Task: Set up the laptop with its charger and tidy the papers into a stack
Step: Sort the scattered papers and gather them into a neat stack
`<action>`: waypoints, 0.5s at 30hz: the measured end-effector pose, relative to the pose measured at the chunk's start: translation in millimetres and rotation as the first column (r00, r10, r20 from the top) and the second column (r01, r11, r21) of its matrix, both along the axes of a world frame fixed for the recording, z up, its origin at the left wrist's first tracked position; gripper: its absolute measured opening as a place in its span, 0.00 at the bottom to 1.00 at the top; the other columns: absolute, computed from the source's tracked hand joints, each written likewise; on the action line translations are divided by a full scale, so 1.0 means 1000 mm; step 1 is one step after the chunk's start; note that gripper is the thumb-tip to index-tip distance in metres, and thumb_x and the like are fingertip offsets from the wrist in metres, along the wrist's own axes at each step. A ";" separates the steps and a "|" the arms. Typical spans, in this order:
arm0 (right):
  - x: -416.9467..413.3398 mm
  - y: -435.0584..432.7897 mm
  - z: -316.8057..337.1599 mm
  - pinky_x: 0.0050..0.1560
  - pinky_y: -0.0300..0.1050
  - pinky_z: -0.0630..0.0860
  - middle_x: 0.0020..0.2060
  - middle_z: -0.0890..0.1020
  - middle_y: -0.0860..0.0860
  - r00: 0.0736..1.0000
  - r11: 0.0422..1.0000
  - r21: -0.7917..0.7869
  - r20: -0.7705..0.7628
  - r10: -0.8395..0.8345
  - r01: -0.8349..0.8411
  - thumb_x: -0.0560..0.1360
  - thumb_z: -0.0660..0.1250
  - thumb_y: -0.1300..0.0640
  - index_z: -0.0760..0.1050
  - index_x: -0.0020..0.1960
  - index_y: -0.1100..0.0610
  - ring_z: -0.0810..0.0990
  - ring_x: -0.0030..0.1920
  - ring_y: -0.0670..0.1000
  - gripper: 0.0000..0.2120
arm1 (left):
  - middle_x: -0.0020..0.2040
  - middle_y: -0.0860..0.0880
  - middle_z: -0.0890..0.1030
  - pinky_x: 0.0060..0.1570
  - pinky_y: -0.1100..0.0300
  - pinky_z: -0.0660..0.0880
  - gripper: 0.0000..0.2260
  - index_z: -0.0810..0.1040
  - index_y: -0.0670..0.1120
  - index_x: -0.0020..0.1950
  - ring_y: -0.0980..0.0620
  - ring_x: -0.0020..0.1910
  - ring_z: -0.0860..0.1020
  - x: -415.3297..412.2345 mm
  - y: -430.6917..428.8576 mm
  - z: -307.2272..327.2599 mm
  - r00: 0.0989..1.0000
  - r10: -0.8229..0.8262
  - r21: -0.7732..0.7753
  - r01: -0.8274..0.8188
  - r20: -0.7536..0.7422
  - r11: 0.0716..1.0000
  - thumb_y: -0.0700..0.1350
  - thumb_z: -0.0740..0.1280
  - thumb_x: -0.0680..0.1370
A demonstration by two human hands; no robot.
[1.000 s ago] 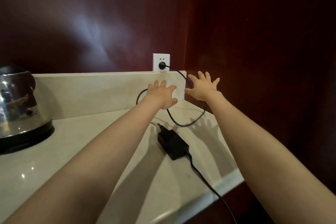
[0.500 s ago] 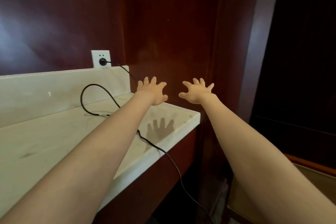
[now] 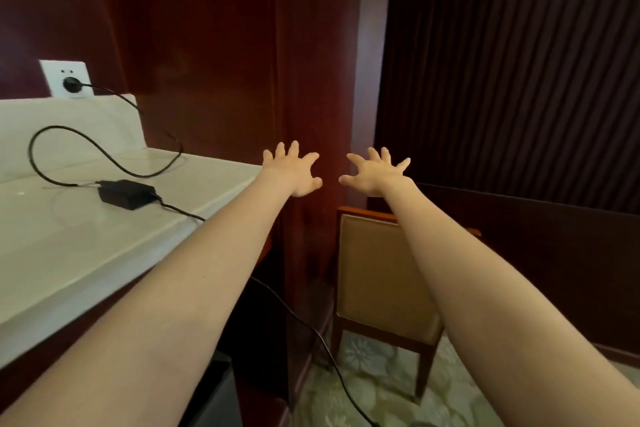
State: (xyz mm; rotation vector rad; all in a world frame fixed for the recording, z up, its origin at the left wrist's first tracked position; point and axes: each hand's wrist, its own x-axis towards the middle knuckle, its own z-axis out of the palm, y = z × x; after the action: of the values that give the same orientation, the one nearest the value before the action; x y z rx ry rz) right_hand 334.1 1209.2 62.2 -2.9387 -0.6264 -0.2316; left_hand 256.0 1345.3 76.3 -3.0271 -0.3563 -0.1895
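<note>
The black charger brick (image 3: pixel 125 193) lies on the pale marble counter (image 3: pixel 69 253) at the left. Its plug (image 3: pixel 72 83) sits in the white wall socket (image 3: pixel 64 77), and a looping black cable (image 3: pixel 104 152) joins them. A second cable (image 3: pixel 311 329) drops off the counter edge and runs across the floor. My left hand (image 3: pixel 294 172) and my right hand (image 3: pixel 377 172) are stretched out in the air with fingers spread, holding nothing, to the right of the counter. No laptop or papers are in view.
A wooden chair (image 3: pixel 377 274) with a tan padded back stands below my right arm on a patterned green carpet (image 3: pixel 374 388). Dark red wood panels (image 3: pixel 214 45) rise behind the counter, and a dark ribbed wall (image 3: pixel 519 62) fills the right.
The view has swung to the right: the kettle is gone from view, the socket and charger have slid to the left, and the chair and carpet have appeared. Both hands stay spread and empty.
</note>
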 end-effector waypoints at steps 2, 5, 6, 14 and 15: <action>-0.016 -0.033 -0.007 0.67 0.72 0.40 0.77 0.48 0.56 0.999 0.999 -0.014 -0.016 -0.048 0.048 0.78 0.55 0.39 0.50 0.77 0.45 0.41 0.76 0.60 0.30 | 0.77 0.44 0.44 0.71 0.41 0.44 0.28 0.47 0.55 0.77 0.41 0.76 0.43 -0.009 -0.029 -0.005 0.999 -0.042 -0.028 0.041 -0.005 0.999 0.57 0.54 0.80; -0.037 -0.082 -0.015 0.67 0.72 0.39 0.77 0.48 0.56 0.992 0.993 -0.020 -0.046 -0.121 0.120 0.78 0.55 0.39 0.50 0.76 0.45 0.40 0.76 0.59 0.30 | 0.78 0.45 0.43 0.71 0.39 0.43 0.28 0.47 0.55 0.77 0.40 0.76 0.42 -0.020 -0.071 -0.013 0.995 -0.100 -0.045 0.099 -0.022 0.994 0.58 0.54 0.80; -0.043 -0.097 -0.017 0.67 0.72 0.39 0.77 0.48 0.56 0.988 0.990 -0.020 -0.054 -0.142 0.141 0.78 0.55 0.39 0.50 0.76 0.45 0.40 0.76 0.59 0.30 | 0.78 0.45 0.43 0.70 0.38 0.42 0.28 0.47 0.56 0.77 0.40 0.76 0.42 -0.023 -0.084 -0.016 0.992 -0.120 -0.054 0.118 -0.026 0.992 0.58 0.54 0.80; -0.084 -0.206 -0.035 0.66 0.72 0.38 0.77 0.46 0.56 0.953 0.960 -0.053 -0.119 -0.279 0.274 0.79 0.52 0.39 0.49 0.77 0.45 0.39 0.76 0.59 0.30 | 0.77 0.45 0.42 0.70 0.38 0.41 0.28 0.48 0.56 0.77 0.39 0.75 0.41 -0.034 -0.184 -0.032 0.964 -0.259 -0.118 0.251 -0.060 0.961 0.60 0.52 0.79; -0.088 -0.218 -0.037 0.66 0.72 0.38 0.77 0.46 0.57 0.947 0.955 -0.056 -0.124 -0.296 0.291 0.79 0.52 0.38 0.49 0.77 0.45 0.39 0.76 0.59 0.30 | 0.77 0.45 0.42 0.70 0.38 0.41 0.28 0.48 0.56 0.77 0.39 0.75 0.41 -0.035 -0.196 -0.033 0.957 -0.282 -0.121 0.273 -0.063 0.954 0.61 0.52 0.79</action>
State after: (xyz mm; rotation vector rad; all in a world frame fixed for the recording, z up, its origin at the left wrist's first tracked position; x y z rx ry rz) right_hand 245.8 991.0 25.6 -3.0409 -0.1742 -0.0528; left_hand 221.4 1149.6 43.3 -3.1719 0.0707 -0.0674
